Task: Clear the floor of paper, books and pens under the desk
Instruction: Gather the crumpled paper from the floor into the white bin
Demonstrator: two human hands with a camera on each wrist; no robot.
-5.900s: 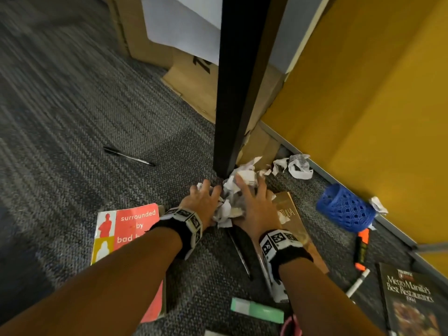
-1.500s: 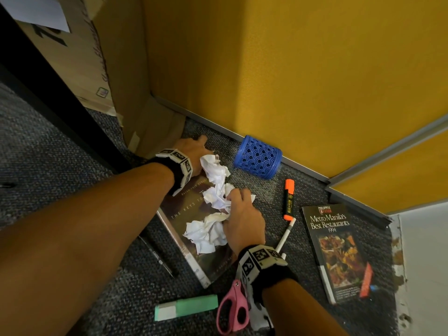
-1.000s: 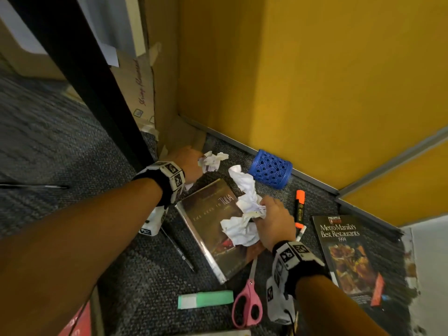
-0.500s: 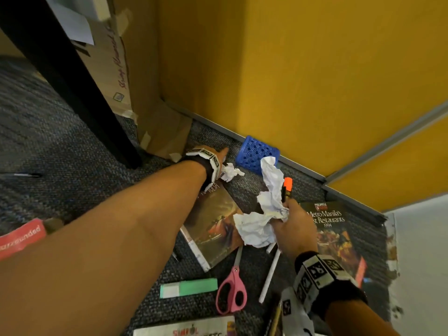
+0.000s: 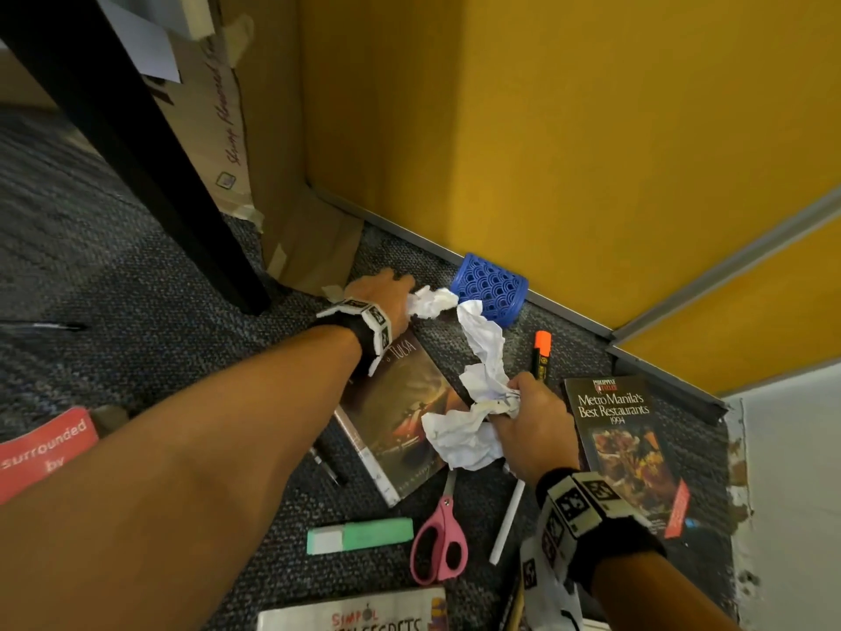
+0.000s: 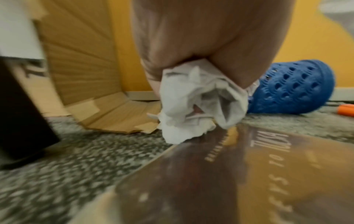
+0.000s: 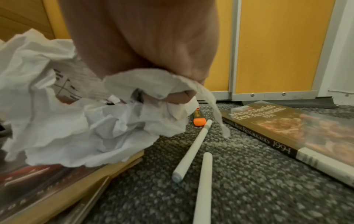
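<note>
An office: yellow partition panels (image 5: 569, 129), grey carpet (image 5: 91, 266), a desk leg (image 5: 136, 152).

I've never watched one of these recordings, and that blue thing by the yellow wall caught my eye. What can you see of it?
The blue cup looks like a moulded plastic holder, its wall pierced all over with a scale-like pattern of holes. It lies tipped on its side on the grey carpet, right by the strip at the foot of the yellow wall. Crumpled paper in the left hand overlaps its near end; contact can't be told.
</note>
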